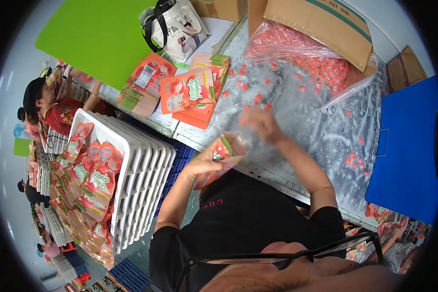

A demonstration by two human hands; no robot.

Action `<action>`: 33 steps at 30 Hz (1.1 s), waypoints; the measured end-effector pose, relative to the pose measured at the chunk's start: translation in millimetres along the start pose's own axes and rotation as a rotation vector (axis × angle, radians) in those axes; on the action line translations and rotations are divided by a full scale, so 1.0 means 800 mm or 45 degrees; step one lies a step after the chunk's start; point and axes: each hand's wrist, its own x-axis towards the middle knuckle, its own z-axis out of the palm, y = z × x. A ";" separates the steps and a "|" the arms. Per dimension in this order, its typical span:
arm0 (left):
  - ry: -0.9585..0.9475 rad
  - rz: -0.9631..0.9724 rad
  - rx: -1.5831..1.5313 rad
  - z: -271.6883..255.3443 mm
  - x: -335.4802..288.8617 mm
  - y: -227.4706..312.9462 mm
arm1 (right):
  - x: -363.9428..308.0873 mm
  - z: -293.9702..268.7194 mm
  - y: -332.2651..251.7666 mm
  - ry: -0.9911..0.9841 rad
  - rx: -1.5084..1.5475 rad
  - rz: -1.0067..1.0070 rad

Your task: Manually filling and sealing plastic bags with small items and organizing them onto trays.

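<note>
My left hand (205, 164) grips a red and clear candy pouch (232, 150) at the table's near edge, in front of my body. The pouch is tilted, its mouth spread and facing the table. Just past that mouth, my right hand (263, 125) is over the table, its fingers smeared by motion, so what it holds cannot be made out. Small red wrapped candies (258, 99) lie scattered on the metal table beyond it. At the far right, many more candies (321, 70) spill from a clear plastic liner in a tipped cardboard box (321, 24).
Printed pouches (187, 90) lie in stacks left of my hands. A white bag (177, 29) stands behind them. Stacked white trays (146, 190) at left carry many pouches. Blue panel (406, 151) at right, green panel (97, 39) at far left. A person (58, 107) works beyond the trays.
</note>
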 end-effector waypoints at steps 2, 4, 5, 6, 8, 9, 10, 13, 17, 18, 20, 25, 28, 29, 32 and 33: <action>0.146 0.082 -0.087 -0.004 -0.009 -0.008 | 0.039 -0.041 0.047 0.415 -0.681 -0.134; 0.185 0.070 -0.096 -0.010 -0.018 -0.018 | 0.055 -0.073 0.093 0.526 -0.986 -0.141; 0.195 0.053 -0.097 -0.013 -0.014 -0.018 | 0.045 -0.088 0.134 0.531 -1.181 -0.026; 0.185 0.053 -0.092 -0.013 -0.012 -0.016 | 0.038 -0.095 0.161 0.523 -1.364 0.088; 0.343 0.107 -0.227 -0.011 -0.019 -0.012 | 0.031 -0.084 0.170 0.404 -1.143 0.107; 0.356 0.113 -0.231 -0.009 -0.021 -0.007 | 0.028 -0.077 0.169 0.286 -0.929 0.129; 0.430 0.112 -0.230 -0.006 -0.025 -0.001 | 0.028 -0.062 0.156 0.269 -0.925 0.118; 0.556 0.113 -0.115 -0.002 -0.023 0.000 | 0.023 -0.007 0.111 0.217 -1.076 -0.001; 0.631 0.109 -0.001 0.000 -0.013 0.011 | 0.011 0.016 0.106 0.033 -1.191 -0.030; 0.627 0.113 0.001 0.001 -0.010 0.014 | 0.009 0.016 0.114 -0.048 -1.178 -0.088; 0.628 0.119 -0.005 0.001 -0.006 0.019 | 0.005 0.011 0.131 -0.074 -1.142 -0.111; 0.683 0.120 0.031 -0.003 -0.012 0.002 | 0.021 0.034 0.083 -0.040 -1.000 -0.075; 0.748 0.063 0.083 -0.002 -0.011 0.004 | 0.028 0.052 0.081 -0.043 -1.073 -0.089; 0.752 0.057 0.083 -0.002 -0.011 0.003 | 0.028 0.059 0.090 -0.046 -1.100 -0.121; 0.762 0.149 0.123 -0.007 -0.011 -0.008 | 0.024 0.067 0.108 -0.066 -1.054 -0.116; 0.773 0.141 0.118 -0.011 -0.011 -0.018 | 0.021 0.069 0.114 -0.079 -0.990 -0.075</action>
